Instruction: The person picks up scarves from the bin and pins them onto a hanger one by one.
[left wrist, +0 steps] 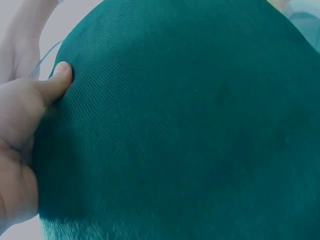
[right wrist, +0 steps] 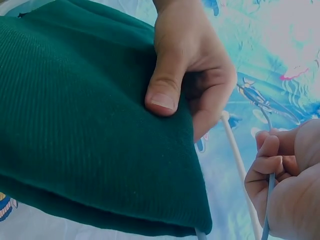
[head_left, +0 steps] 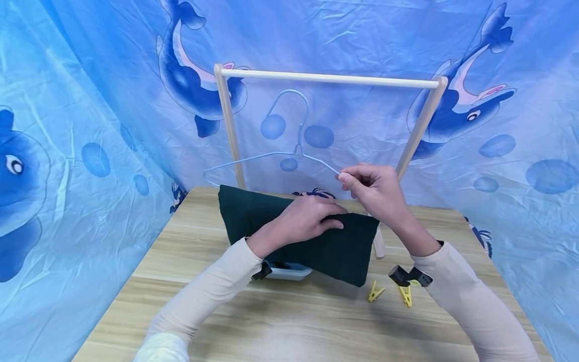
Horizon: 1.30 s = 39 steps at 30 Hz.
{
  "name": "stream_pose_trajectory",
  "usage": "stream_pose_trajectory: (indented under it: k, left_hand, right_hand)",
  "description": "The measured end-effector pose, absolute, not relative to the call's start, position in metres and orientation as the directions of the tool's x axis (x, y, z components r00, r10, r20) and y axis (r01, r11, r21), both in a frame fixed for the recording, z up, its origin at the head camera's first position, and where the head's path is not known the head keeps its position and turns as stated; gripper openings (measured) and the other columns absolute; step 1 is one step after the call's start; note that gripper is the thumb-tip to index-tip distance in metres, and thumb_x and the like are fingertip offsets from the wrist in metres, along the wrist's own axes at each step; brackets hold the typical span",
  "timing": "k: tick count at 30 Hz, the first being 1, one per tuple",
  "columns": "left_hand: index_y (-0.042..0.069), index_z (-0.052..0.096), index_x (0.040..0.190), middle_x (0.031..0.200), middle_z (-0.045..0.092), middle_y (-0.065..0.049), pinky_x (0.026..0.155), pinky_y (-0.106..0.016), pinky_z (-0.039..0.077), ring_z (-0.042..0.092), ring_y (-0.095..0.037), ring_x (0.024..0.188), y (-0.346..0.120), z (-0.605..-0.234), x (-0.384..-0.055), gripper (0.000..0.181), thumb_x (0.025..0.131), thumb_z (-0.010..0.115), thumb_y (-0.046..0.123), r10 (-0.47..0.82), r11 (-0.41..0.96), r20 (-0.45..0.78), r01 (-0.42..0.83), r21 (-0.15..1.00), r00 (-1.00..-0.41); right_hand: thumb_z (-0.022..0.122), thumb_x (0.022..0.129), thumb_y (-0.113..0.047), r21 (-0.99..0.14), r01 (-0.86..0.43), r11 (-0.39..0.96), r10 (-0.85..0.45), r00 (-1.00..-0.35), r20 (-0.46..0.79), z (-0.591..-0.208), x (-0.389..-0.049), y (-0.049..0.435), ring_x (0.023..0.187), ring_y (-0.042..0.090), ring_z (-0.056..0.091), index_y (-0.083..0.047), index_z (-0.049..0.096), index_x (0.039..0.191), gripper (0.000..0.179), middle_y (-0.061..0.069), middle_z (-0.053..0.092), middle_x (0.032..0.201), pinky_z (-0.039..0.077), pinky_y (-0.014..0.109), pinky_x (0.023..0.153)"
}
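A dark green ribbed cloth (head_left: 334, 249) hangs folded, its top edge running along the lower part of a pale blue wire hanger (head_left: 298, 149). My left hand (head_left: 307, 216) pinches the cloth at that top edge, thumb on the near side; the right wrist view shows this thumb pressed on the fabric (right wrist: 100, 125). With thumb and fingers, my right hand (head_left: 375, 191) grips the hanger's right shoulder. The hanger's hook points up. In the right wrist view a bit of wire shows at the cloth's corner; most of the lower bar is hidden by the cloth.
Behind the hands stands a rack with a white rail (head_left: 330, 78) and wooden posts. A light-coloured tray (head_left: 289, 273) is partly covered by the cloth. Two yellow clothespins (head_left: 374, 292) lie on the wooden table (head_left: 149, 281) at right. Blue dolphin-print curtains surround the table.
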<state>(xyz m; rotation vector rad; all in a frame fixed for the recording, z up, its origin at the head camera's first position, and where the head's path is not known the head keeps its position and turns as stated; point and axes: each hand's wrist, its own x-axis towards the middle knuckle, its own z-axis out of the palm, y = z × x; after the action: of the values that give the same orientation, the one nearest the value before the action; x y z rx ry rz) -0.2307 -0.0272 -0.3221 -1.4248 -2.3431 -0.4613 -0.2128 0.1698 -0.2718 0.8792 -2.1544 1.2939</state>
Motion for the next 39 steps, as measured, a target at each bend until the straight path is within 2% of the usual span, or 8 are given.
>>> stream_pose_trajectory:
  k: [6,10,16,24,27,32,35,39]
  left_hand:
    - [0.014,0.073,0.122,0.115,0.075,0.002,0.090,-0.030,0.055,0.069,-0.012,0.101,-0.044,-0.318,-0.228,0.040,0.093,0.075,0.041,0.754,0.508,0.432,0.856,0.096,-0.495]
    - [0.015,0.075,0.118,0.108,0.075,0.002,0.086,-0.032,0.055,0.069,-0.012,0.093,-0.063,-0.318,-0.229,0.036,0.092,0.078,0.039,0.723,0.559,0.426,0.823,0.105,-0.545]
    - [0.015,0.077,0.111,0.090,0.069,0.004,0.072,-0.025,0.053,0.062,-0.011,0.076,-0.077,-0.320,-0.234,0.021,0.092,0.077,0.025,0.738,0.517,0.432,0.846,0.131,-0.518]
    - [0.012,0.072,0.127,0.119,0.074,-0.002,0.096,-0.039,0.054,0.070,-0.018,0.106,-0.099,-0.315,-0.231,0.045,0.090,0.079,0.037,0.690,0.603,0.426,0.790,0.108,-0.585]
    - [0.012,0.072,0.125,0.116,0.074,-0.002,0.093,-0.040,0.054,0.070,-0.019,0.103,-0.111,-0.313,-0.232,0.040,0.092,0.078,0.033,0.679,0.616,0.441,0.782,0.094,-0.587]
    - [0.011,0.075,0.121,0.107,0.075,-0.002,0.083,-0.037,0.055,0.069,-0.020,0.094,-0.121,-0.311,-0.235,0.028,0.094,0.075,0.020,0.727,0.578,0.426,0.815,0.043,-0.538]
    - [0.011,0.074,0.122,0.106,0.074,-0.002,0.084,-0.036,0.054,0.067,-0.020,0.094,-0.123,-0.310,-0.235,0.026,0.097,0.071,0.017,0.760,0.557,0.387,0.830,0.024,-0.522]
    - [0.011,0.071,0.126,0.111,0.072,-0.002,0.088,-0.037,0.052,0.065,-0.020,0.098,-0.124,-0.309,-0.235,0.029,0.100,0.067,0.023,0.765,0.563,0.343,0.825,0.052,-0.544]
  right_hand:
    - [0.067,0.096,0.003,-0.594,-0.723,0.353,-0.269,-0.686,0.676,-0.273,-0.214,0.173,0.056,0.011,0.055,0.003,0.079,0.099,0.012,0.011,0.068,0.073,0.043,0.023,0.050]
    - [0.067,0.096,0.003,-0.598,-0.719,0.355,-0.264,-0.691,0.673,-0.272,-0.215,0.175,0.056,0.013,0.055,0.004,0.079,0.098,0.011,0.011,0.068,0.074,0.043,0.024,0.050]
    - [0.067,0.097,0.002,-0.609,-0.709,0.356,-0.267,-0.701,0.661,-0.272,-0.214,0.175,0.057,0.012,0.055,0.004,0.078,0.099,0.012,0.012,0.068,0.075,0.044,0.023,0.050]
    - [0.067,0.097,0.002,-0.613,-0.704,0.359,-0.245,-0.704,0.666,-0.271,-0.214,0.179,0.057,0.015,0.057,0.001,0.079,0.098,0.013,0.012,0.068,0.075,0.047,0.022,0.053]
    - [0.067,0.097,0.001,-0.613,-0.697,0.371,-0.236,-0.709,0.664,-0.269,-0.213,0.181,0.057,0.018,0.059,0.001,0.079,0.098,0.013,0.012,0.068,0.076,0.048,0.021,0.055]
    - [0.067,0.097,0.001,-0.616,-0.693,0.375,-0.240,-0.714,0.657,-0.271,-0.214,0.182,0.057,0.016,0.059,0.001,0.079,0.098,0.012,0.012,0.068,0.076,0.049,0.021,0.055]
    - [0.067,0.097,0.001,-0.621,-0.693,0.366,-0.246,-0.716,0.654,-0.272,-0.215,0.181,0.057,0.015,0.058,0.002,0.079,0.098,0.012,0.012,0.068,0.076,0.049,0.021,0.055]
    - [0.067,0.097,0.001,-0.620,-0.694,0.367,-0.239,-0.714,0.658,-0.273,-0.215,0.182,0.057,0.017,0.058,0.002,0.079,0.097,0.012,0.010,0.067,0.075,0.048,0.021,0.054]
